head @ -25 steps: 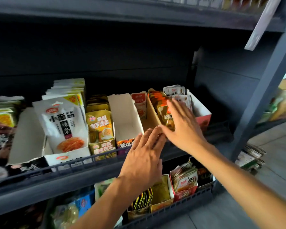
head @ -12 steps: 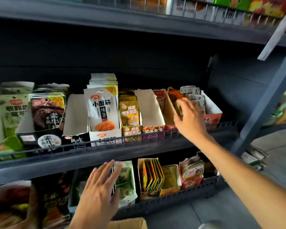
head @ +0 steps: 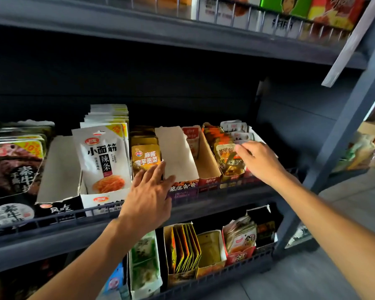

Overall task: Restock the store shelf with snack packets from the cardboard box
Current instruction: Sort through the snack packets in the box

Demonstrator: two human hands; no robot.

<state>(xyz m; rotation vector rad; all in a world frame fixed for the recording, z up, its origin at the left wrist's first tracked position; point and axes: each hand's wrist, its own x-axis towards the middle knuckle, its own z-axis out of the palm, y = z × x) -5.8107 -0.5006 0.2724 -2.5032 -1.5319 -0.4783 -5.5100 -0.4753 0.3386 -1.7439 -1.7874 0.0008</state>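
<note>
On the middle shelf point(head: 52, 232), snack packets stand in open display boxes. My left hand point(head: 147, 198) reaches up with straight fingers and touches the lower edge of the front gold packet point(head: 145, 155). Further right, my right hand point(head: 261, 162) pinches the top corner of a yellow-green packet point(head: 228, 162) that stands at the front of its row in a brown display box point(head: 206, 161). Red-and-white packets point(head: 234, 127) stand behind it. The cardboard supply box is out of view.
An empty white-lined display box point(head: 175, 152) sits between my hands, and another point(head: 61, 167) stands further left. Tall white packets point(head: 104, 156) and dark packets point(head: 15, 167) fill the left. The lower shelf point(head: 214, 280) holds more packets. A grey upright point(head: 344, 126) bounds the right side.
My left hand dropped below the shelf, then rose again to the gold packets. My right hand stayed at the right-hand box and now pinches the front packet. The view pulled back.
</note>
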